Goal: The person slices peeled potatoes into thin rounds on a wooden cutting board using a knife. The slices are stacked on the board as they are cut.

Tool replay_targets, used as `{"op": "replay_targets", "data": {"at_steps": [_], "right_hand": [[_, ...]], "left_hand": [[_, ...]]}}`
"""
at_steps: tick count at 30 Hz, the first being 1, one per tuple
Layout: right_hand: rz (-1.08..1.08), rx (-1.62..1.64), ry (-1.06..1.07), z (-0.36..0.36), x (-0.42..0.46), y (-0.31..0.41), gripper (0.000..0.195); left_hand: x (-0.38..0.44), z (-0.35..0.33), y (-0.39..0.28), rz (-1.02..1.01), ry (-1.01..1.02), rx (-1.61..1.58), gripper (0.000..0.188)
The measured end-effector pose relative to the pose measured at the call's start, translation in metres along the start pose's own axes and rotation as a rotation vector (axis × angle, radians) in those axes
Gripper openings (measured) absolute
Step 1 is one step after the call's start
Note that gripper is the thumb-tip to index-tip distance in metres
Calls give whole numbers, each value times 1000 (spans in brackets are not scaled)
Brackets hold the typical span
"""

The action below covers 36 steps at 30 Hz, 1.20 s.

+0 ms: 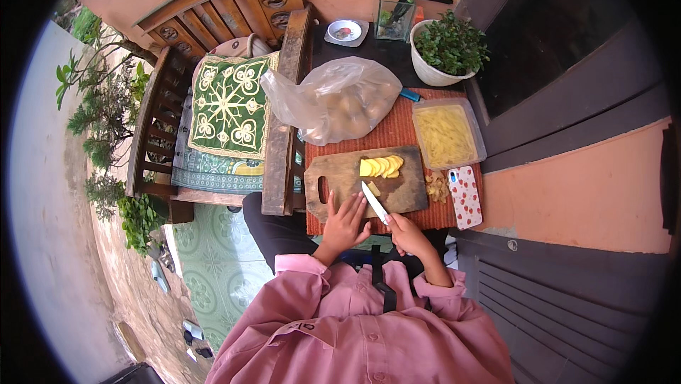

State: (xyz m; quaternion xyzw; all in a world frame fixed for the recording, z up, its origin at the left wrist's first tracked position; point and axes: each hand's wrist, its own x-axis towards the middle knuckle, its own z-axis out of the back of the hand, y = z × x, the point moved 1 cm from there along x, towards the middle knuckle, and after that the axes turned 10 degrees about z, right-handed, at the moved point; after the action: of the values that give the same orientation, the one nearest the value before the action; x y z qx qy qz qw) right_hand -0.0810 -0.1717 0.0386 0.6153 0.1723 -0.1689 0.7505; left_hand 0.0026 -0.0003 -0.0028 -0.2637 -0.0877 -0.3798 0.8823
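My left hand (345, 223) lies with fingers spread on the near edge of a wooden cutting board (340, 171), holding nothing. In my right hand (408, 234) is a knife (374, 202), its pale blade angled up and left over the board. Beside the blade lies a small yellow piece (374, 189). Overlapping yellow slices (382, 166), which look like peeled potato, rest in a row farther up the board. To the right, a clear plastic container (448, 134) holds thin yellow strips in what looks like water. Brownish peelings (437, 188) sit between the board and a phone.
Beyond the board is a plastic bag (346, 102) of round, tan items. The phone in a strawberry-patterned case (466, 198) lies at the right edge. Farther back are a potted plant (449, 46), a glass tank (392, 11) and a small white dish (345, 31). A wooden bench (282, 171) stands left.
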Motion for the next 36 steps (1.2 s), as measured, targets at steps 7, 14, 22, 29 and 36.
{"op": "replay_targets", "data": {"at_steps": [7,14,22,29,36], "right_hand": [[-16,28,-42,-2,5,-5,39],[-35,27,-77,7,0,-4,35],[-41,-298,-3,55,-8,10,27],[94,-692,39,92,10,17,30],[127,-890,126,105,38,27,33]], "left_hand": [[0,2,-1,9,-1,-9,54],[-3,0,2,3,-38,-17,55],[-1,5,1,-4,4,-52,57],[1,5,0,-2,37,-35,61],[-1,3,1,9,31,-4,60]]}}
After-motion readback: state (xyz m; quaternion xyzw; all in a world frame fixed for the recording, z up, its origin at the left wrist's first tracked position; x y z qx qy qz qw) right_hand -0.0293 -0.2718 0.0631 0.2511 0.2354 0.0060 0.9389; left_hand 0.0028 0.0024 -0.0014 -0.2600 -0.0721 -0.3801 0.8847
